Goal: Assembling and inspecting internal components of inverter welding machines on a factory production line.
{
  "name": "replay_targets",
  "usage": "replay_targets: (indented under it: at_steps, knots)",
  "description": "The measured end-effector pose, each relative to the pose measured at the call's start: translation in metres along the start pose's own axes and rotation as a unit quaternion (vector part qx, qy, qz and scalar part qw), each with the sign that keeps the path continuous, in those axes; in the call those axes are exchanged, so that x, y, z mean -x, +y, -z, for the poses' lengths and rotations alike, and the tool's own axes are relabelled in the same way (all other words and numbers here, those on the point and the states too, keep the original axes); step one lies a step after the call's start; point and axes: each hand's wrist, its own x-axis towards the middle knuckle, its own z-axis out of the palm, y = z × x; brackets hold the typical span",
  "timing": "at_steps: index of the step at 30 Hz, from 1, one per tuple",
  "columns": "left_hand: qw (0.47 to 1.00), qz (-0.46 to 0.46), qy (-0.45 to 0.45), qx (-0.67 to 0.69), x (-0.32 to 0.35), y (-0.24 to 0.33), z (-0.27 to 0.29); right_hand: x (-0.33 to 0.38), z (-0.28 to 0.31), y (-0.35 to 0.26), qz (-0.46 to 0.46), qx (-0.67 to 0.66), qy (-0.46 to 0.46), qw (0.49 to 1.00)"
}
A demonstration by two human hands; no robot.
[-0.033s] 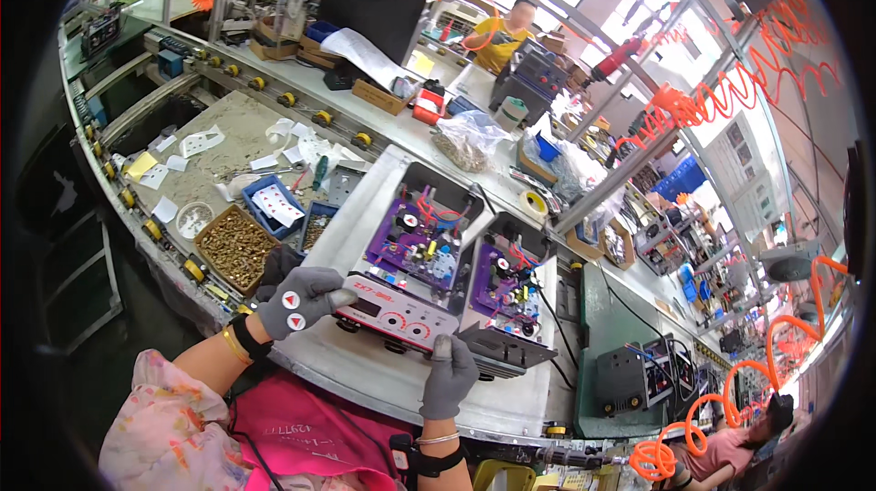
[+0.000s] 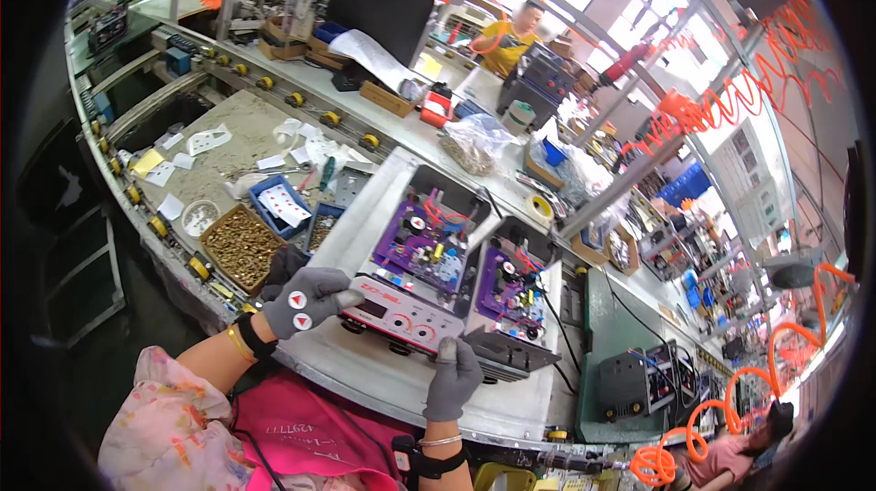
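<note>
I see my left hand (image 2: 306,301), gloved in grey, clamped on the left end of the open machine (image 2: 415,286) just below the centre of the frame. My right hand (image 2: 452,380) grips the white front panel (image 2: 401,318) at its lower right corner, fingers closed on the edge. A second open machine (image 2: 513,304) sits touching it on the right. A tray of brass screws (image 2: 240,245) lies left of centre.
</note>
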Motion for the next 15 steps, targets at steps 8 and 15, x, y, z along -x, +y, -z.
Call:
replay_targets:
  at_steps: [8, 15]
  knots:
    - [0.999, -0.033, -0.002, 0.027, -0.0015, -0.0022, 0.0011, 0.0005, -0.0058, -0.0063, -0.01, -0.008, 0.009, 1.0]
    - [0.999, -0.018, 0.008, 0.025, -0.0024, -0.0042, -0.0009, 0.0005, -0.0061, -0.0073, -0.008, -0.004, 0.014, 1.0]
